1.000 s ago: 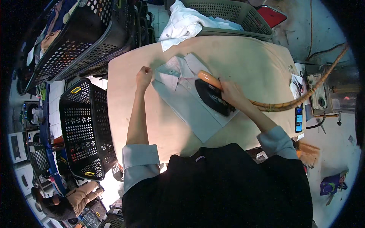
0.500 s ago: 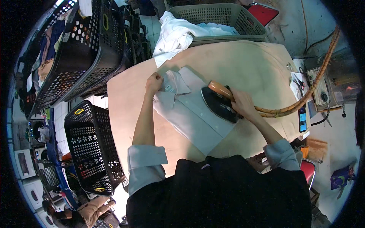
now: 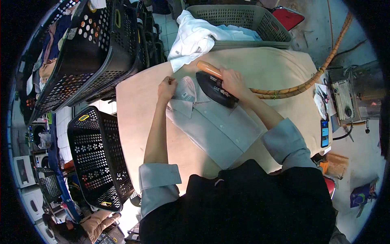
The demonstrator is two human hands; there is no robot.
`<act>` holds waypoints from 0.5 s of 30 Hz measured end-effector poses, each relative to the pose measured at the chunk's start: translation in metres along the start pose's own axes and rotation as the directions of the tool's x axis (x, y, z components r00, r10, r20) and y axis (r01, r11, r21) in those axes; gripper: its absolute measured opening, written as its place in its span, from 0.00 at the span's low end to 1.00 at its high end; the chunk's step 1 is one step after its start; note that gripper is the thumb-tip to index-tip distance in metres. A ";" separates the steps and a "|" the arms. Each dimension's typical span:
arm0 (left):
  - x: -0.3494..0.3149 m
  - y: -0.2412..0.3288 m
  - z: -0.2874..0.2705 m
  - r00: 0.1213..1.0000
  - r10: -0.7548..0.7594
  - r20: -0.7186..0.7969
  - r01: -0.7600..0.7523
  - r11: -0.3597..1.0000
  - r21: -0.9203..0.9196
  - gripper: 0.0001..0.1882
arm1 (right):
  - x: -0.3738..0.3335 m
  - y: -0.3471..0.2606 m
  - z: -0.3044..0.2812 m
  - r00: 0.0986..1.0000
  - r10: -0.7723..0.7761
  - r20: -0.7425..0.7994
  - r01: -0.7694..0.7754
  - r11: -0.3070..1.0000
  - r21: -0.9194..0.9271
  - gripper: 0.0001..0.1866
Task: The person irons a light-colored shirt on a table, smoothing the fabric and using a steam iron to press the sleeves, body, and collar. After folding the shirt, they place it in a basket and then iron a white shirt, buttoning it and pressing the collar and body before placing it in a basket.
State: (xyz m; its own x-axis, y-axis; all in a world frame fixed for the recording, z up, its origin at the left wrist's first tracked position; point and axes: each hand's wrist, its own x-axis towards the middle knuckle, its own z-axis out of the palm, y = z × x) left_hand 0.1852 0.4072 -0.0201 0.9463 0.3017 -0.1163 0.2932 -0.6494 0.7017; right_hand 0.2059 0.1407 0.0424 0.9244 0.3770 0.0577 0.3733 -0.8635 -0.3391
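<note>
A light grey button-up shirt (image 3: 221, 130), folded into a long shape, lies on the beige padded ironing table (image 3: 140, 118), its collar at the far left end. At the collar's left edge my left hand (image 3: 167, 88) is closed, its fingertips pinching the cloth. My right hand (image 3: 234, 84) is wrapped round the wooden handle of a black iron (image 3: 215, 90). The iron rests over the shirt's far edge, just right of the collar, and hides the cloth under it. A thick brown-wrapped hose (image 3: 300, 90) runs from behind my right hand to the upper right.
Beyond the table stands a grey-green basket (image 3: 280, 34) with a white garment (image 3: 191, 36) hanging over its rim. Black perforated baskets (image 3: 87, 158) line the left side. Scissors (image 3: 325, 97) and a phone (image 3: 324, 132) lie at the right edge. Another person (image 3: 95, 227) is at lower left.
My right hand has moved the iron up and left, from the buttoned front to the far edge by the collar. My left hand stays at the collar. The view has shifted slightly.
</note>
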 end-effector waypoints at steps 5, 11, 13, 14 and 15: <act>-0.026 -0.032 -0.014 0.994 -0.009 -0.105 0.006 1.000 -0.029 0.17 | 0.006 0.029 -0.005 1.000 -0.021 0.015 0.021 0.999 -0.040 0.12; -0.097 -0.085 -0.017 0.972 -0.072 -0.226 0.140 0.943 0.301 0.22 | 0.008 0.072 -0.018 1.000 -0.018 0.013 0.020 0.994 -0.110 0.13; -0.117 -0.081 -0.007 0.964 -0.100 -0.247 0.173 0.939 0.296 0.24 | 0.002 0.084 -0.021 0.999 0.003 -0.042 -0.009 0.989 -0.149 0.15; -0.125 -0.073 0.002 0.962 -0.109 -0.251 0.178 0.946 0.272 0.25 | -0.005 0.089 -0.022 0.996 0.016 -0.089 -0.034 0.978 -0.207 0.15; -0.133 -0.066 0.010 0.958 -0.124 -0.260 0.191 0.950 0.249 0.26 | -0.011 0.093 -0.022 0.991 0.018 -0.133 -0.053 0.964 -0.261 0.14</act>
State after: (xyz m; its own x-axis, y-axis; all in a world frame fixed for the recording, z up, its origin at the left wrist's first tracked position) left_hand 0.0413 0.4028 -0.0582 0.8343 0.5510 -0.0153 0.4926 -0.7328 0.4693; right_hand 0.2326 0.0490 0.0312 0.9331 0.3134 0.1761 0.3315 -0.9397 -0.0844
